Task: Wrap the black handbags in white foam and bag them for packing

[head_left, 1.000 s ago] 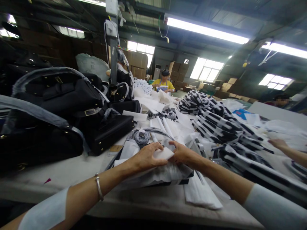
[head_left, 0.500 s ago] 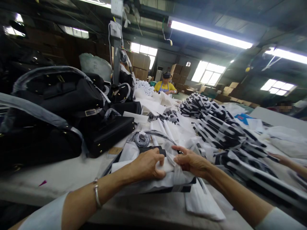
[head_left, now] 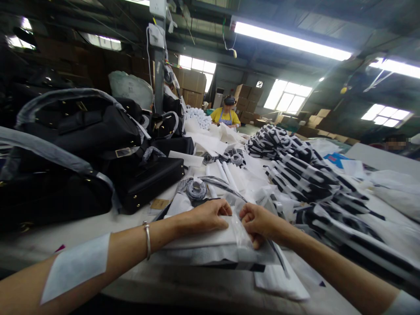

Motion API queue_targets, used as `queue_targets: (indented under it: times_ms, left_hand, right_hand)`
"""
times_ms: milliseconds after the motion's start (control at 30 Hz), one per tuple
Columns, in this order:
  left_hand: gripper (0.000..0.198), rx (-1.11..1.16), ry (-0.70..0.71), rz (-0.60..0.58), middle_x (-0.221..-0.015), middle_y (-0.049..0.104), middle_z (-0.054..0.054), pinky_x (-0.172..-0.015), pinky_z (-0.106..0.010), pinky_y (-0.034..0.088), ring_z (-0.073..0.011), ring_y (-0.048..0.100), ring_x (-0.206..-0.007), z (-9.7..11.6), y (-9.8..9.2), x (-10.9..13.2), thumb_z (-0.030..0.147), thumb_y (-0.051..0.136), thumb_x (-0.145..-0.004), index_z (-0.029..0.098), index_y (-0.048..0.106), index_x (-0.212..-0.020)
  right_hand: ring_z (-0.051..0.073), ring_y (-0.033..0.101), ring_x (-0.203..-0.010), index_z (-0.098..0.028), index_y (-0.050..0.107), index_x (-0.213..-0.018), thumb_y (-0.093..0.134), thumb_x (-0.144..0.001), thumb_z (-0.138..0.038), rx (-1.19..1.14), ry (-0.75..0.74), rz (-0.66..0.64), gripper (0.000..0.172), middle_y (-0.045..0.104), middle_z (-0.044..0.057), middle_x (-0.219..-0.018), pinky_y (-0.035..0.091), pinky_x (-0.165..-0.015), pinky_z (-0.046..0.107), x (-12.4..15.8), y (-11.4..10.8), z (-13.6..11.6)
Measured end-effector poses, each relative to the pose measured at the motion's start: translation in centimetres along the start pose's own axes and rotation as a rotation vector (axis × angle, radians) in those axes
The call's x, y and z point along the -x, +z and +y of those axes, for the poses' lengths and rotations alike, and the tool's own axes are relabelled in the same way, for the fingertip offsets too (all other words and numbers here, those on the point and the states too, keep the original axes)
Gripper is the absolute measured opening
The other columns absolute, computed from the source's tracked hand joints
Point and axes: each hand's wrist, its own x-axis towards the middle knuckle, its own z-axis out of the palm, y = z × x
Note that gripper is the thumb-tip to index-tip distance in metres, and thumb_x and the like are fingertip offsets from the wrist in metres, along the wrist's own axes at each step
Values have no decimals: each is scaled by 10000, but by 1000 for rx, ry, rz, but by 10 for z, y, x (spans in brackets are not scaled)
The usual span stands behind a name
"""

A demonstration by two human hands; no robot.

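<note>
My left hand (head_left: 205, 215) lies on a flat white packet (head_left: 203, 239) at the near edge of the work table (head_left: 98, 232), fingers curled and pressing on its top. My right hand (head_left: 257, 222) is closed, pinching the clear plastic film (head_left: 241, 232) that covers the packet's right end. The packet rests on a dark flat item (head_left: 243, 264) whose edge shows underneath. A silver bangle (head_left: 147, 239) sits on my left wrist.
Black handbags (head_left: 82, 144) with wrapped handles are piled on the left. A long heap of black-and-white striped bags (head_left: 311, 175) runs along the right. Coiled straps (head_left: 196, 189) and white paper rolls (head_left: 226, 173) lie behind my hands. A person in yellow (head_left: 226, 114) works at the far end.
Both hands have drawn closer to me and lowered onto the packet. The small white piece they held a second ago is gone from view; my right hand now pinches the plastic film.
</note>
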Motion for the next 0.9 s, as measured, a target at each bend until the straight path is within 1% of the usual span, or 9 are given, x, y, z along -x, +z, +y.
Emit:
queue_targets:
  times_ms: [67, 133, 233, 333, 400, 467, 567, 767, 900]
  left_hand:
    - [443, 23, -8, 2, -929, 620, -6, -712, -246, 459, -173, 590, -866, -5, 3, -1, 123, 602, -650, 173, 593, -1089]
    - [467, 44, -21, -8, -907, 608, -1, -693, -245, 462, -165, 587, -834, -8, 7, -3, 104, 598, -646, 177, 563, -1106]
    - [472, 71, -47, -25, -859, 599, 9, -644, -234, 457, -143, 573, -753, -9, 12, -8, 80, 588, -646, 173, 533, -1105]
    - [446, 78, -66, -41, -834, 591, 15, -583, -219, 435, -127, 552, -690, -9, 14, -14, 86, 588, -654, 169, 523, -1088]
    - [441, 65, -66, -58, -834, 591, 18, -566, -211, 423, -124, 552, -684, -8, 14, -17, 98, 602, -655, 174, 528, -1083]
    - [462, 32, -64, -75, -827, 590, 23, -567, -210, 416, -130, 560, -697, -7, 14, -19, 106, 622, -643, 179, 535, -1091]
    - [474, -29, -59, -110, -840, 609, 16, -574, -220, 412, -149, 577, -725, -6, 10, -19, 139, 635, -651, 183, 551, -1116]
    - [436, -84, -46, -238, -871, 646, 2, -593, -241, 424, -156, 587, -714, -2, -4, -18, 213, 611, -730, 184, 594, -1165]
    - [493, -86, -39, -316, -858, 655, 4, -617, -247, 443, -157, 595, -710, -1, -9, -21, 181, 610, -728, 176, 594, -1220]
  right_hand:
    - [134, 563, -353, -212, 494, -824, 658, -629, -111, 128, 45, 24, 274, 609, -63, -570, 441, -310, 222, -5, 2, 6]
    - [150, 584, -366, -204, 536, -756, 690, -651, -150, 222, 94, 3, 194, 633, -30, -543, 447, -319, 222, -7, 2, 7]
    - [142, 587, -393, -193, 587, -640, 696, -666, -188, 275, 137, -29, 112, 604, -16, -450, 447, -354, 195, -4, 2, 2]
    - [94, 522, -367, -179, 608, -599, 674, -665, -192, 240, 109, -18, 94, 573, -24, -417, 350, -334, 151, 0, 4, -1]
    - [60, 431, -327, -177, 605, -614, 645, -682, -208, 198, 92, -10, 85, 505, -55, -385, 254, -314, 141, 1, 6, 1]
    - [42, 327, -302, -185, 567, -619, 613, -687, -212, 155, 87, -7, 87, 411, -90, -357, 180, -312, 150, 1, 8, 4]
    - [39, 250, -311, -205, 488, -624, 606, -659, -215, 80, 91, -29, 123, 342, -114, -364, 154, -327, 168, 2, 8, 7]
    - [43, 209, -347, -228, 438, -709, 679, -622, -351, -67, 95, -107, 285, 301, -130, -416, 108, -356, 189, 10, -7, 13]
    - [48, 259, -364, -220, 489, -792, 712, -592, -383, -154, 78, -133, 341, 370, -116, -474, 138, -371, 198, 5, -19, 30]
